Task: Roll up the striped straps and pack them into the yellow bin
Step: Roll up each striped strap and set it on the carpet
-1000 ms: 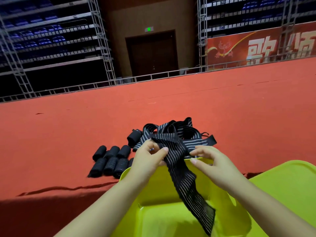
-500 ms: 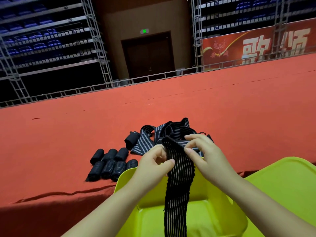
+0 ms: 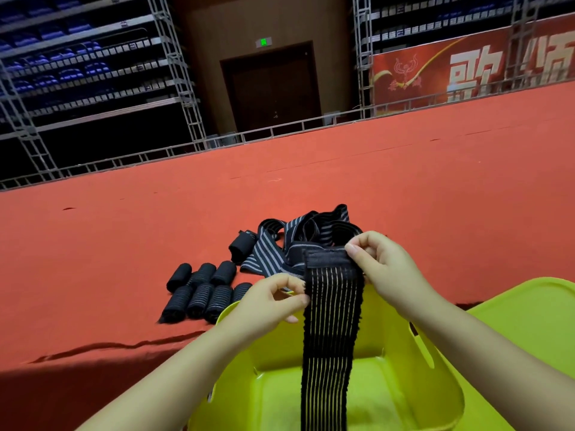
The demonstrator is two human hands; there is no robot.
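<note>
1. While the striped strap [image 3: 331, 321] hangs flat from both hands over the yellow bin [image 3: 404, 384], we log it as held at its top end, its plain black band uppermost and its tail running down out of view at the bottom edge.
2. Right hand [image 3: 389, 272]: thumb and forefinger pinch the top right corner of the strap; the other fingers are curled behind.
3. Left hand [image 3: 270, 301]: fingertips nip the strap's left edge, just below the band.
4. Handling, as we judge it: light, soft, limp and stretchy (it drapes with no stiffness), so it needs tension while rolling. Best hold is the firmer top band, at both corners.
5. Rolled straps [image 3: 202, 290]: a cluster lies on the red floor covering [image 3: 124, 244], just beyond the bin's left rim, not yet packed.
6. Loose straps [image 3: 295, 241]: a tangled heap lies farther back, with one more roll [image 3: 242, 245] beside it.
7. The bin floor that shows holds no rolls; we reckon most of the packing remains.
</note>
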